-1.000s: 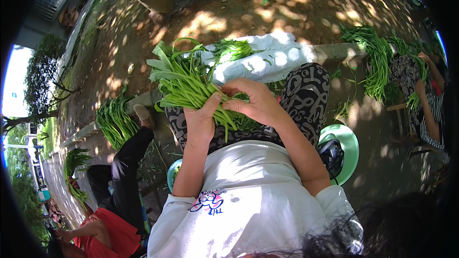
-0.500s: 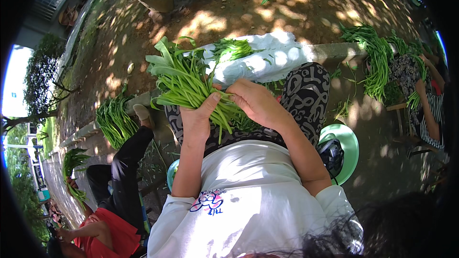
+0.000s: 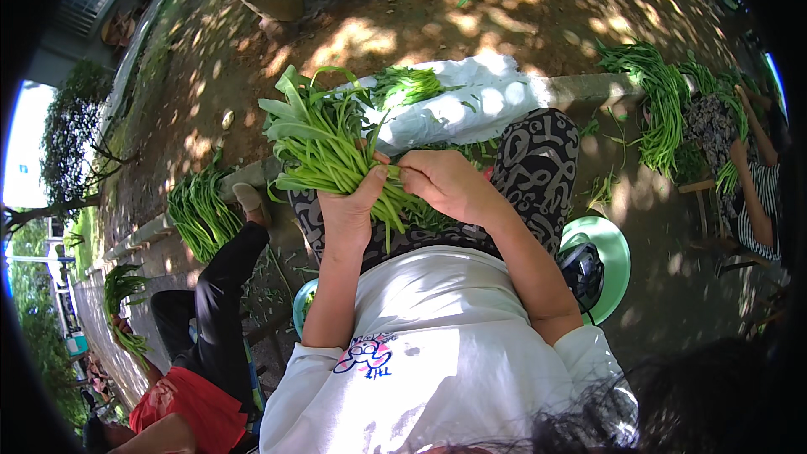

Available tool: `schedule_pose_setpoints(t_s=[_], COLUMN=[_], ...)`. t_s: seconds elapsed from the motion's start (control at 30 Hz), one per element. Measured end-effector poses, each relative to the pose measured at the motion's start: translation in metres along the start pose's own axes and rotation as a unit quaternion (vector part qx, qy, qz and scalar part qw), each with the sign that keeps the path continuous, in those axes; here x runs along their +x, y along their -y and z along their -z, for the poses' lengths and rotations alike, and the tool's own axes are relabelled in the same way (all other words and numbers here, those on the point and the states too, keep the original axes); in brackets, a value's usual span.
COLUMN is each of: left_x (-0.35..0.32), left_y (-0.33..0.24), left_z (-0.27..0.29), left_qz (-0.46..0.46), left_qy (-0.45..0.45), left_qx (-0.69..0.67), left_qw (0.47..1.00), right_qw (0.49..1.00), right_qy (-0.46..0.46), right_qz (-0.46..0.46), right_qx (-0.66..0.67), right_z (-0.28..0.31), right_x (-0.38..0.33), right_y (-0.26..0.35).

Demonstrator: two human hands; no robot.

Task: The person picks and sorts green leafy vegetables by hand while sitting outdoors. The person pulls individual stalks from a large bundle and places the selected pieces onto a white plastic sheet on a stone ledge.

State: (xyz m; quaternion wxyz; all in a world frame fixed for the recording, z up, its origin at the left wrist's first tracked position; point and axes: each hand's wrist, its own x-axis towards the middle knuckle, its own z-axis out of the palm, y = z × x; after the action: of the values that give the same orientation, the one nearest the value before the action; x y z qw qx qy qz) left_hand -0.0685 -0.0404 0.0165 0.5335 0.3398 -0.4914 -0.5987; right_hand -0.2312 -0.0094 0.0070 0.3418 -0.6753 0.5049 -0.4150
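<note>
Greens bundle: a thick sheaf of long-stemmed leafy greens (image 3: 324, 147) sits in my lap area, fanning up toward 11 o'clock from my grip, leaves at the far end and pale stems at the near end.
Left hand: my left hand (image 3: 353, 206) is closed round the stems low on the sheaf, thumb up along the stalks.
Right hand: my right hand (image 3: 445, 185), just beside the left at 3 o'clock of it, is curled with fingertips pinched on a few stems at the base of the bundle.
Handling: I judge the bundle light and limp; the stems bend and bruise easily, and loose ones may slide out of a slack grip. The firmest hold looks to be low on the stems, where they are bunched, not on the leaves.
White sack: a pale sack or sheet (image 3: 471, 105) lies on the ground past my knees at 12 o'clock, with a smaller clump of greens (image 3: 408, 84) on top of it.
Green basin: a round green tub (image 3: 618, 248) stands at 4 o'clock by my right elbow; a dark object lies in it, and I cannot tell what it is.
Other piles: more greens (image 3: 197, 210) lie on a kerb at 9 o'clock, and another heap (image 3: 660, 97) at 2 o'clock.
Neighbours: one person in black trousers (image 3: 214, 303) sits at 8 o'clock; another person's arm (image 3: 752, 193) shows at 3 o'clock.
</note>
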Motion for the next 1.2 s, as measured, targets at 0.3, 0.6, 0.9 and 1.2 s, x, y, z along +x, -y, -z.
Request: schedule_pose_setpoints(t_s=[0.3, 0.6, 0.9, 1.2], left_x=[0.002, 0.001, 0.002, 0.002], left_y=[-0.003, -0.002, 0.004, -0.007], left_z=[-0.007, -0.01, -0.009, 0.0], left_qz=[-0.014, -0.032, -0.042, -0.055], left_qy=[-0.018, -0.038, -0.049, -0.043], left_qx=[-0.024, -0.018, 0.018, -0.021], left_qw=[0.999, 0.999, 0.998, 0.997], right_qw=[0.95, 0.842, 0.781, 0.924], right_qy=[-0.051, -0.069, -0.096, -0.157], right_qz=[-0.093, -0.145, -0.201, -0.169], right_qx=[0.292, 0.515, 0.583, 0.305], right_z=[-0.019, -0.028, -0.036, 0.032], right_x=[0.004, 0.008, 0.013, 0.0], right_y=[-0.008, 0.002, -0.001, -0.048])
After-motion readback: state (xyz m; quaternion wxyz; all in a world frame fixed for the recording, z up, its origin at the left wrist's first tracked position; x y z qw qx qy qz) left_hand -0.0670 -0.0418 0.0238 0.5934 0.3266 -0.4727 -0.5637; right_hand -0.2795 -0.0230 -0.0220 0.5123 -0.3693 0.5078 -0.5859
